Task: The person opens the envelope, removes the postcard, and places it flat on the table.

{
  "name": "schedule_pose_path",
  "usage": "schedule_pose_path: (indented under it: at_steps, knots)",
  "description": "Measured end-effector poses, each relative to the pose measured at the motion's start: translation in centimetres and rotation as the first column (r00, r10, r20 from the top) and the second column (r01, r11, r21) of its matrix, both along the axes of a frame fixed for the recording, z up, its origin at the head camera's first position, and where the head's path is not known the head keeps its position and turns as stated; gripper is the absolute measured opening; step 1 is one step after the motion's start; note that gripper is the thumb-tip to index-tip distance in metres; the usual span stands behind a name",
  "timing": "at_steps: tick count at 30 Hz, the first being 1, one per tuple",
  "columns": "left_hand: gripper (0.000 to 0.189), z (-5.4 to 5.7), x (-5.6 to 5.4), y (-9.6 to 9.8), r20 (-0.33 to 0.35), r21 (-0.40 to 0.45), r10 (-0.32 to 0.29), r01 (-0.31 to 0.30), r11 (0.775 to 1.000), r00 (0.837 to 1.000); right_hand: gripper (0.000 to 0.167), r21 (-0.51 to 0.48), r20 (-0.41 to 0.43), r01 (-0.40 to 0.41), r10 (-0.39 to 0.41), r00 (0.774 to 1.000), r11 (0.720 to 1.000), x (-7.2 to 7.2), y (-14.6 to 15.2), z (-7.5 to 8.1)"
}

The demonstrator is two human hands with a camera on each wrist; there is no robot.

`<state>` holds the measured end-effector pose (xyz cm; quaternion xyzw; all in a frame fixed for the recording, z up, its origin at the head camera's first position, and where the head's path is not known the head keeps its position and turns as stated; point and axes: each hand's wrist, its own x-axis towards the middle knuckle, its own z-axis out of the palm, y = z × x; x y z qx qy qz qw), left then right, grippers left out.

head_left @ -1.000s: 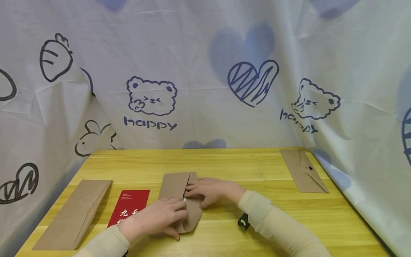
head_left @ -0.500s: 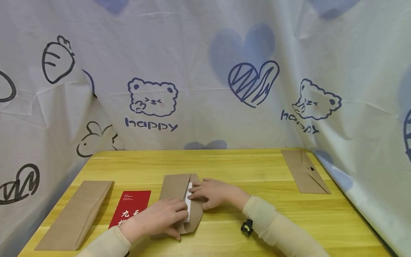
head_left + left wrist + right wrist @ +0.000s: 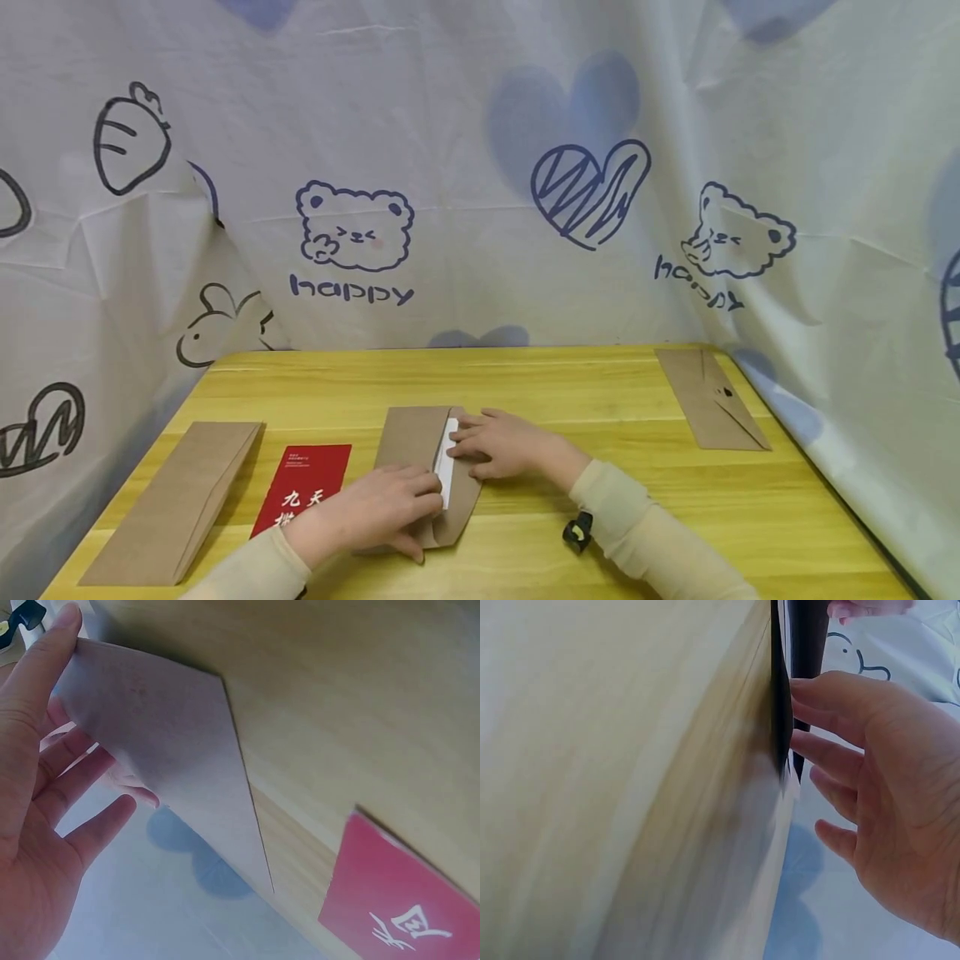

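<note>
While the left grip (image 3: 386, 507) grasps the brown envelope (image 3: 413, 435) beneath, the right grip (image 3: 507, 447) rests loosely on it

Head view: worn on the person's head, facing forward and down across the surface (image 3: 562, 400) to the printed cloth (image 3: 465, 150). Left wrist view: close, tilted, past the left hand (image 3: 30, 825). Right wrist view: close, skimming the surface beside the right hand (image 3: 900, 765). The head and left wrist views share the central envelope (image 3: 408, 437) and red card (image 3: 311, 471).
</note>
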<state>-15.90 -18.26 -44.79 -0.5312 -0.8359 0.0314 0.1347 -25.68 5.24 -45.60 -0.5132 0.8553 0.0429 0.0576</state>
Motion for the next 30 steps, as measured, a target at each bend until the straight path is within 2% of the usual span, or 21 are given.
schedule_pose_path:
  at_steps: [5,15,25,30]
  knots:
    - [0.049,-0.1,0.1,0.1,0.009,0.002,0.001,-0.001,1.000,1.000,0.042,-0.031,0.036,0.018,-0.016,0.999,0.999,-0.2,0.9,-0.3]
    - [0.049,-0.2,0.2,0.1,0.026,-0.008,0.018,-0.018,1.000,0.999,0.034,-0.086,0.102,0.077,-0.068,0.992,0.993,0.6,2.6,0.2]
    - [0.049,-0.2,0.2,0.4,0.048,-0.026,0.031,-0.030,0.999,0.998,0.029,-0.188,0.097,0.100,-0.083,0.992,0.977,0.6,2.5,0.0]
    - [0.049,-0.2,0.2,0.5,0.050,-0.037,0.037,-0.036,0.999,0.998,0.036,-0.226,0.054,0.143,-0.135,0.989,0.964,0.8,1.6,0.1]
